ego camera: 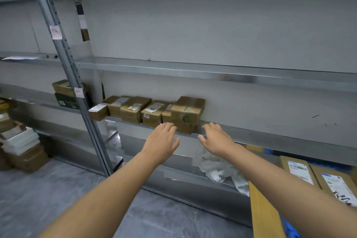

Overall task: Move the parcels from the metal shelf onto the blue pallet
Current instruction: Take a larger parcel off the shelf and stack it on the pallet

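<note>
Several brown cardboard parcels (pixel 146 111) stand in a row on a lower board of the grey metal shelf (pixel 270 137). At the row's right end one parcel (pixel 188 109) lies on top of another. My left hand (pixel 164 138) and my right hand (pixel 216 138) are stretched out just in front of that stack, fingers apart, holding nothing. The left fingertips are near the lower box's front; the right hand hovers over the shelf edge beside it. At the lower right a bit of the blue pallet (pixel 289 228) shows beneath labelled parcels (pixel 301 170).
A slanted shelf upright (pixel 77 91) rises to the left of the parcels. More boxes (pixel 64 92) sit in the neighbouring bay, and stacked cartons (pixel 23 147) stand on the floor at the left. Crumpled plastic film (pixel 218 168) lies on the lowest shelf. A yellow-brown box (pixel 264 214) stands at lower right.
</note>
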